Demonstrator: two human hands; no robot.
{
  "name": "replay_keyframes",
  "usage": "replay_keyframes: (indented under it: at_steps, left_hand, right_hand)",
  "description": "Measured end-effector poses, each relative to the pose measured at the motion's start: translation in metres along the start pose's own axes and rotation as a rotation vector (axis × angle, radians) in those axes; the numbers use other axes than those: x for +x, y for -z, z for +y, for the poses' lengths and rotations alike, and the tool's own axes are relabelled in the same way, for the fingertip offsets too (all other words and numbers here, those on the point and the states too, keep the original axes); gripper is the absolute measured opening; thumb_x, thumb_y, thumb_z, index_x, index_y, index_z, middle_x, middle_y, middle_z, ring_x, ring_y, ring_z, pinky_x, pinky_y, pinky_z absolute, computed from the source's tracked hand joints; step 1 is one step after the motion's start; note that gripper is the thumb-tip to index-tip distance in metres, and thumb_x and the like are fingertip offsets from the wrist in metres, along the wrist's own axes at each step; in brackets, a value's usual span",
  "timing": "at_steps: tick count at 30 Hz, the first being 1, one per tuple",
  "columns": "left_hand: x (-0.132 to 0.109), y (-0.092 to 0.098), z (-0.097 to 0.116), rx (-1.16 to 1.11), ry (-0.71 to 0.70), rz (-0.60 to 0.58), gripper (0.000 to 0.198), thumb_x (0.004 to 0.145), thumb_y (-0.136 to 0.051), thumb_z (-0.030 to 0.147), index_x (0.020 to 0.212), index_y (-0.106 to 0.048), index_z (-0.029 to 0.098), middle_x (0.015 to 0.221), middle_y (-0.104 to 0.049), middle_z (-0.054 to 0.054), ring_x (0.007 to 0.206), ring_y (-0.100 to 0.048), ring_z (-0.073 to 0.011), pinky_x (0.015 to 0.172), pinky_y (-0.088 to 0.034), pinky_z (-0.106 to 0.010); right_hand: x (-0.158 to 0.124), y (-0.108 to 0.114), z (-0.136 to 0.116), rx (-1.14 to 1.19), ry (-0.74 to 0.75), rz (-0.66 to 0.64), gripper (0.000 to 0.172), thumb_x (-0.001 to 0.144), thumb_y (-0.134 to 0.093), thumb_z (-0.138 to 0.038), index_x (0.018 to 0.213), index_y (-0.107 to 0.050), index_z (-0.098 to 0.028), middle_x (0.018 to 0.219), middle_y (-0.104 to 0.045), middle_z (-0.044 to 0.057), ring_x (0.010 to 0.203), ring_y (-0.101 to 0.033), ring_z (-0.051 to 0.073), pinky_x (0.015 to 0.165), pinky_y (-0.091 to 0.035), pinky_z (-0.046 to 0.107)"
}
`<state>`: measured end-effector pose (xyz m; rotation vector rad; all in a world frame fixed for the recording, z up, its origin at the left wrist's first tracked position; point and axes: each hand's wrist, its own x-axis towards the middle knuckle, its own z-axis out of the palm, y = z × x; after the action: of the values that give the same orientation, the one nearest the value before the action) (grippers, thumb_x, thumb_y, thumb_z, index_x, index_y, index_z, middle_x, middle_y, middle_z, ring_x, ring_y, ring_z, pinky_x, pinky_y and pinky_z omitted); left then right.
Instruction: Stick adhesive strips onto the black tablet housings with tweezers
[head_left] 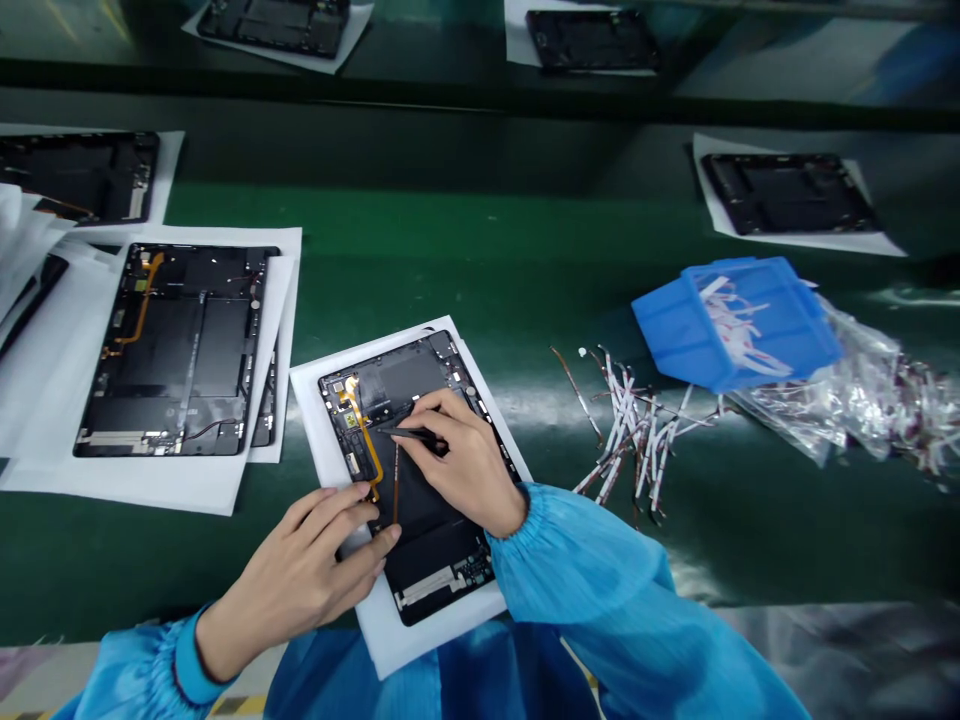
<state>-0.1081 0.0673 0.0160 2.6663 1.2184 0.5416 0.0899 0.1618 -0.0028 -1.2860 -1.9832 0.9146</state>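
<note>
An opened black tablet housing (450, 540) lies tilted on white sheets (390, 635) in front of me. My right hand (465, 460) is closed around black tweezers (420, 436), whose tips point left over the tablet's inside. Close below the tips runs a thin brown flex cable strip (396, 485). My left hand (322, 560) rests on the tablet's left edge with its fingers stretched out; one fingertip touches the lower end of that strip. An orange flex cable (367, 440) curves along the tablet's left side, near the left fingertips. Part of the tablet is hidden under my right hand.
More opened tablets (169, 350) lie on paper sheets at left. Loose flex strips (622, 430) are heaped right of my work, beside a blue bin (675, 330) and plastic bags (862, 390). Other tablets (791, 192) sit on paper farther back on the green bench (450, 240).
</note>
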Motion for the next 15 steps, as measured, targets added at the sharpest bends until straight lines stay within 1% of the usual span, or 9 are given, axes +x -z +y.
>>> replay_keyframes:
  at_steps: [3, 5, 8, 10, 12, 15]
  left_hand:
    - [0.000, 0.000, 0.001, 0.024, -0.007, -0.004, 0.021, 0.093, -0.060, 0.024, 0.111, -0.071, 0.023, 0.105, -0.071, -0.007, 0.115, -0.060, -0.0257, 0.097, -0.042, -0.039]
    - [0.000, -0.001, 0.001, 0.054, -0.002, -0.020, 0.025, 0.095, -0.058, 0.030, 0.115, -0.070, 0.022, 0.113, -0.069, -0.010, 0.119, -0.058, -0.0278, 0.098, -0.042, -0.040]
    - [0.003, -0.005, 0.001, 0.109, 0.088, -0.061, 0.038, 0.095, -0.056, 0.042, 0.128, -0.064, 0.024, 0.132, -0.060, -0.016, 0.130, -0.050, -0.0352, 0.099, -0.042, -0.047]
    - [0.006, -0.009, 0.000, 0.132, 0.173, -0.089, 0.045, 0.095, -0.056, 0.046, 0.135, -0.059, 0.027, 0.142, -0.050, -0.019, 0.136, -0.043, -0.0399, 0.100, -0.041, -0.053]
    - [0.011, -0.011, -0.001, 0.136, 0.237, -0.107, 0.047, 0.095, -0.056, 0.048, 0.138, -0.056, 0.029, 0.148, -0.043, -0.021, 0.139, -0.038, -0.0417, 0.102, -0.040, -0.056]
    - [0.016, -0.013, -0.004, 0.122, 0.271, -0.121, 0.046, 0.096, -0.054, 0.045, 0.140, -0.054, 0.029, 0.152, -0.036, -0.020, 0.143, -0.032, -0.0420, 0.104, -0.039, -0.058]
  right_hand:
    - [-0.001, 0.001, 0.001, -0.022, 0.024, -0.014, 0.007, 0.090, -0.065, -0.016, 0.091, -0.071, -0.020, 0.099, -0.062, 0.006, 0.090, -0.066, 0.019, 0.079, -0.056, 0.031]
    - [-0.002, 0.001, 0.002, -0.051, 0.039, -0.027, 0.007, 0.090, -0.065, -0.016, 0.094, -0.070, -0.019, 0.105, -0.060, 0.007, 0.085, -0.065, 0.018, 0.076, -0.056, 0.031]
    - [-0.003, 0.003, 0.002, -0.082, 0.039, -0.054, 0.016, 0.091, -0.064, -0.018, 0.106, -0.068, -0.020, 0.114, -0.055, 0.008, 0.081, -0.062, 0.016, 0.073, -0.057, 0.032]
    - [-0.001, 0.006, 0.000, -0.076, 0.022, -0.087, 0.020, 0.092, -0.064, -0.017, 0.111, -0.066, -0.021, 0.114, -0.053, 0.008, 0.085, -0.063, 0.017, 0.075, -0.057, 0.032]
    - [0.004, 0.010, -0.003, -0.059, 0.001, -0.128, 0.018, 0.091, -0.065, -0.015, 0.107, -0.067, -0.020, 0.113, -0.053, 0.008, 0.090, -0.064, 0.018, 0.077, -0.057, 0.033]
    - [0.015, 0.015, -0.005, -0.020, 0.019, -0.165, 0.011, 0.088, -0.069, -0.014, 0.098, -0.068, -0.018, 0.109, -0.055, 0.008, 0.096, -0.064, 0.019, 0.083, -0.056, 0.033]
